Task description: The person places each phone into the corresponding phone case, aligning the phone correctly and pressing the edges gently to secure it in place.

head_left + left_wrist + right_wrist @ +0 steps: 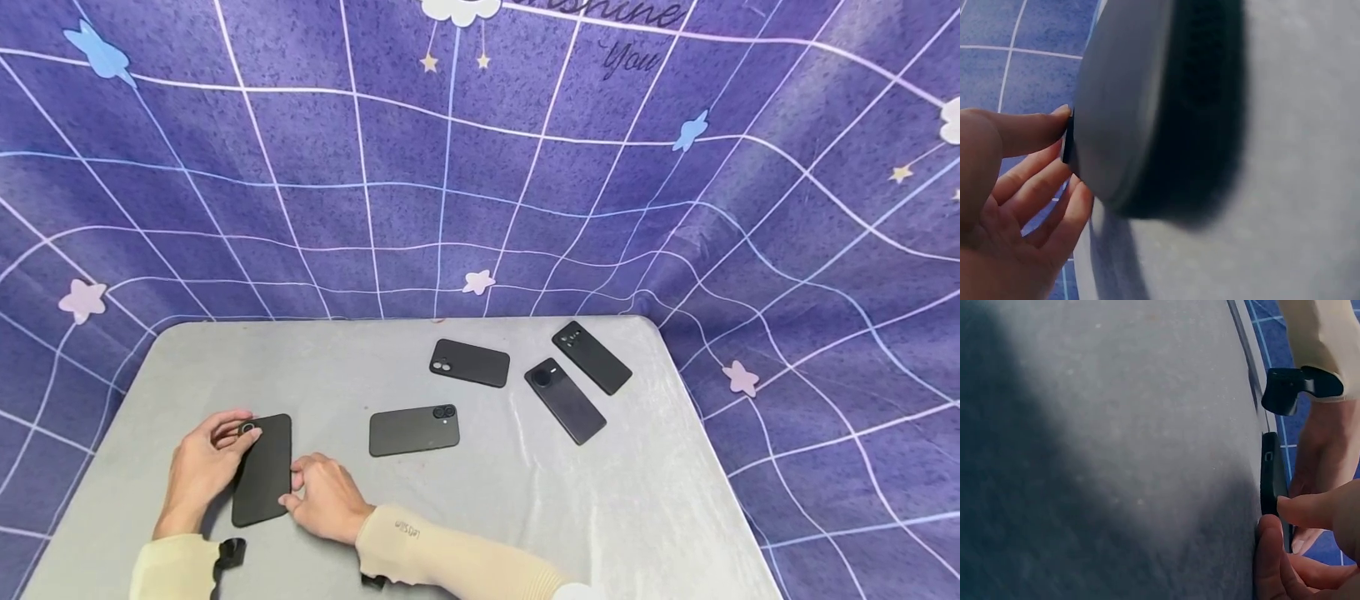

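At the table's left side lies a black phone [262, 471], its camera ring near the upper left corner. My left hand [202, 462] holds that upper corner, thumb over the camera area and fingers around the far edge. In the left wrist view the phone [1119, 106] looms large and blurred, with the left hand [1022, 181] beyond it. My right hand [326, 497] pinches the phone's lower right edge. The right wrist view shows the right hand [1310, 544] with its thumb on the phone's dark edge [1269, 475], which has a small opening.
A dark phone [412, 432] with two lenses lies mid-table. Behind it is a black phone case [480, 365]. To the right lie a dark phone [566, 404] with a round camera and a black case [600, 362]. Purple gridded cloth [405, 208] hangs around the grey table [637, 517].
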